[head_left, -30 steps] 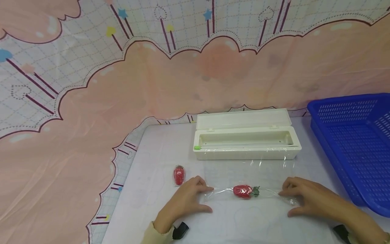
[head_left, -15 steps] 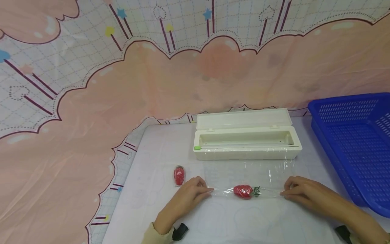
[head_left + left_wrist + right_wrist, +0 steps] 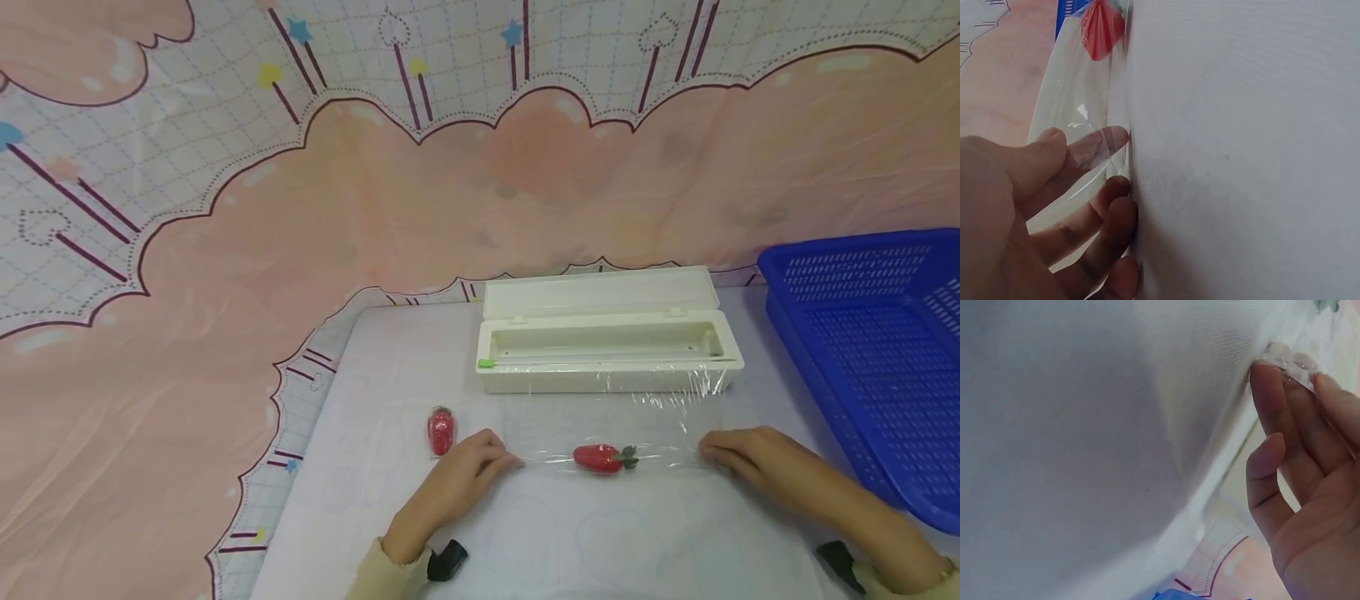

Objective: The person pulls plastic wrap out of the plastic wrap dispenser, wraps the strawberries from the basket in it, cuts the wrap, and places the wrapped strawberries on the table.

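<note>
Head view: clear cling film (image 3: 600, 429) drawn out from the open white dispenser box (image 3: 607, 350) near the far edge of the worktop (image 3: 360, 500), folded over a small red strawberry (image 3: 600, 457) with a green cap, lying mid-worktop, nearer the front edge than the box. Likely feather-light, limp and clingy, apt to stick to itself and tear if tugged hard; best taken at the two loose ends, pinched between thumb and fingertips, not at the berry. Left hand (image 3: 457, 483) with its grip narrow, fingers (image 3: 1100, 140) pinching the film's left end against the worktop. Right hand (image 3: 757, 462) likewise, fingertips (image 3: 1269, 384) closed on a bunched right end. Film glossy, creased, nearly invisible save for highlights. A second wrapped strawberry (image 3: 440, 430) just beyond the left hand; blue basket (image 3: 870, 350) at the right edge.
</note>
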The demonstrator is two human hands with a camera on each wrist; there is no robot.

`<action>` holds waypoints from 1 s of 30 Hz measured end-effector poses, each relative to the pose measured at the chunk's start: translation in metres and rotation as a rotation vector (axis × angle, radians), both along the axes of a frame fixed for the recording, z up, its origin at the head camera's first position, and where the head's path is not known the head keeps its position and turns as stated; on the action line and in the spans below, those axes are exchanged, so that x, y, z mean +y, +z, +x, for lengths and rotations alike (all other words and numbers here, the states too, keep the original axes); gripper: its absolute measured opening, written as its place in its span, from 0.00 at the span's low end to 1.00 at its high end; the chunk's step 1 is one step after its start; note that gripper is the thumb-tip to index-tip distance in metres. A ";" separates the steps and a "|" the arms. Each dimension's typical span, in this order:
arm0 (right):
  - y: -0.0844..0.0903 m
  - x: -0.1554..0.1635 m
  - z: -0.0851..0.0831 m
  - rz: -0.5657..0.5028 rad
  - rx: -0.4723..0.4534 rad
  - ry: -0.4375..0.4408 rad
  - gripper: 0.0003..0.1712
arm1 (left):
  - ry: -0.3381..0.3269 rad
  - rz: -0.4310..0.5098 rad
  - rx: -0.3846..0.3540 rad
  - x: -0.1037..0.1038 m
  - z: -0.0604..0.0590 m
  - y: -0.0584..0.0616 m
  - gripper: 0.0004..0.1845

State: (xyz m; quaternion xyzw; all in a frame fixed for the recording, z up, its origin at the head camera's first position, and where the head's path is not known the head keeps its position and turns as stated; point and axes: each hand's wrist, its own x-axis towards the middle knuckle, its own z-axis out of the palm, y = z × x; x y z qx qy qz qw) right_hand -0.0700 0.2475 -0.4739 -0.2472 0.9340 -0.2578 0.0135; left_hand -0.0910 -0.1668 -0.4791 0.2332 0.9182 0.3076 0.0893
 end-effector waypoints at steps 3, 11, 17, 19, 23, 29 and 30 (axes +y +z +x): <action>0.001 -0.003 -0.003 -0.011 -0.051 -0.021 0.09 | 0.025 -0.017 -0.029 0.002 -0.002 0.002 0.11; 0.004 -0.013 -0.011 -0.013 -0.104 -0.082 0.14 | 0.057 -0.049 -0.054 0.009 -0.010 0.007 0.13; 0.005 -0.018 -0.017 -0.006 -0.190 -0.123 0.14 | 0.091 -0.041 -0.100 0.014 -0.017 0.009 0.16; 0.005 -0.019 -0.018 -0.012 -0.203 -0.135 0.14 | 0.106 -0.042 -0.110 0.016 -0.019 0.010 0.18; 0.004 -0.021 -0.021 -0.010 -0.195 -0.162 0.14 | 0.146 -0.046 -0.153 0.019 -0.023 0.010 0.22; 0.004 -0.024 -0.025 0.002 -0.192 -0.198 0.13 | 0.204 -0.057 -0.210 0.023 -0.030 0.010 0.26; 0.005 -0.025 -0.026 0.002 -0.202 -0.204 0.13 | 0.211 -0.060 -0.219 0.024 -0.032 0.010 0.26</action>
